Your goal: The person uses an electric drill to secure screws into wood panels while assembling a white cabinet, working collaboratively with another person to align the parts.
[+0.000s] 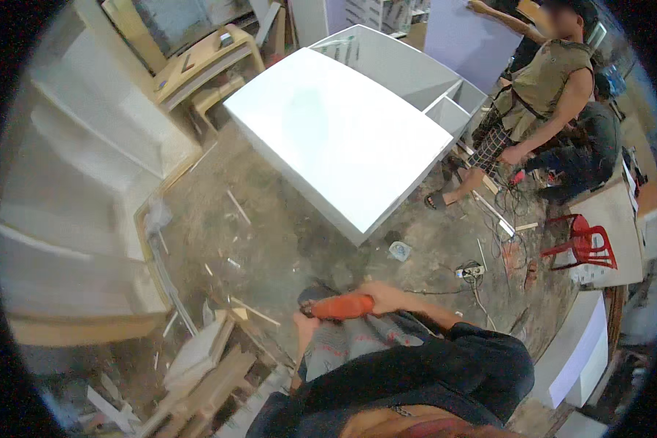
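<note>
An orange power tool [341,307] with a dark end lies crosswise in front of my body. Its exact kind is hard to make out. My right hand [378,296] is closed around its right end. At the dark left end, my left hand [304,325] is closed against the tool, its fingers partly hidden. Ahead of me stands a large white cabinet [336,131] with a smooth top panel and open compartments on its far side.
A co-worker [544,87] stands at the far right by a pale purple panel [467,44]; another person [598,139] crouches behind. Tall shelving [87,182] lines the left. Wood scraps [204,358], a socket block [471,271], cables and a red chair [584,242] are around the floor.
</note>
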Available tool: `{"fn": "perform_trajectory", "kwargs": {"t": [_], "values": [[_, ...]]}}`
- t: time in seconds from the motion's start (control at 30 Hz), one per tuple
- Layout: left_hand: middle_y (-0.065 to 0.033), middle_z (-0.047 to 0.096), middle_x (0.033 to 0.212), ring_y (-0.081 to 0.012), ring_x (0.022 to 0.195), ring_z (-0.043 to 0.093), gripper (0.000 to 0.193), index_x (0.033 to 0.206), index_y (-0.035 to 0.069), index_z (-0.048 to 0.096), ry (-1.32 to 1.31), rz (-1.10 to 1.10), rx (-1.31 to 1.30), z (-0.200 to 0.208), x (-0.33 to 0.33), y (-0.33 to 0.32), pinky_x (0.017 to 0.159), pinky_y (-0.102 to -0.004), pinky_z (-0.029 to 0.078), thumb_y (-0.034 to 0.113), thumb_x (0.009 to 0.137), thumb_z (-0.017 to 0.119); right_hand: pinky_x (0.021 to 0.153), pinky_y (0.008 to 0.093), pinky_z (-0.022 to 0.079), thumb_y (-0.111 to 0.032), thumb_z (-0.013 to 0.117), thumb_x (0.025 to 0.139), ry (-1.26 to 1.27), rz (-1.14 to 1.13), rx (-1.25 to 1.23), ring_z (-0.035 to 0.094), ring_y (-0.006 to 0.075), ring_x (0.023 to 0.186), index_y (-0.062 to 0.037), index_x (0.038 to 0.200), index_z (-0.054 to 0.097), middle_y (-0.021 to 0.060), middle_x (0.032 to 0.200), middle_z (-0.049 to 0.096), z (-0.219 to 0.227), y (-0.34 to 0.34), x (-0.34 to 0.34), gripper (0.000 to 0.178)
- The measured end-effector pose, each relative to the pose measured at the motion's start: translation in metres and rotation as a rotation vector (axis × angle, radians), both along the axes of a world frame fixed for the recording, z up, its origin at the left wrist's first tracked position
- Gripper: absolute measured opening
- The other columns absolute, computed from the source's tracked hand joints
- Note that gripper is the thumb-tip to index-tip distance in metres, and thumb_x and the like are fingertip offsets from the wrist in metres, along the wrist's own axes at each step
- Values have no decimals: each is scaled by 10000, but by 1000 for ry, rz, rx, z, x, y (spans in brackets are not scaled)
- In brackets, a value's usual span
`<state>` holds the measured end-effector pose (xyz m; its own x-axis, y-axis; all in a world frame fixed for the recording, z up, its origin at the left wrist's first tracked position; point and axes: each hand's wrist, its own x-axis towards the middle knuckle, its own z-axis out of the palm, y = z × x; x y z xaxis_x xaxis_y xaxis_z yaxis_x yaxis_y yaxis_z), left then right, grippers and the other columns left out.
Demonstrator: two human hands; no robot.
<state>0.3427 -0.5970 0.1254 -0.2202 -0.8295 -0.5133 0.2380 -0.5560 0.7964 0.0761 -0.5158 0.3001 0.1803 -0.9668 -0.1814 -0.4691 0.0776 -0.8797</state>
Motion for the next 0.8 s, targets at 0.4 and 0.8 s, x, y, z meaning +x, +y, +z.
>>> {"fn": "perform_trajectory", "kwargs": {"t": [0.4, 0.8], "values": [[-98, 532, 807, -235, 802, 522, 171, 841, 48, 473, 420, 165, 801, -14, -72, -291, 784, -393, 430, 147, 852, 333, 783, 415, 460, -193, 652, 605, 75, -214, -3, 587, 357, 920, -9, 1048, 585, 203, 982, 606, -31, -199, -30, 484], [-136, 564, 799, -281, 722, 544, 257, 841, -32, 532, 61, -295, 634, 34, -161, -434, 706, -410, 477, 151, 854, 352, 804, 431, 450, -150, 655, 499, 18, -707, 3, 559, 384, 897, -7, 1033, 581, 203, 937, 578, -13, -271, -9, 558]]}}
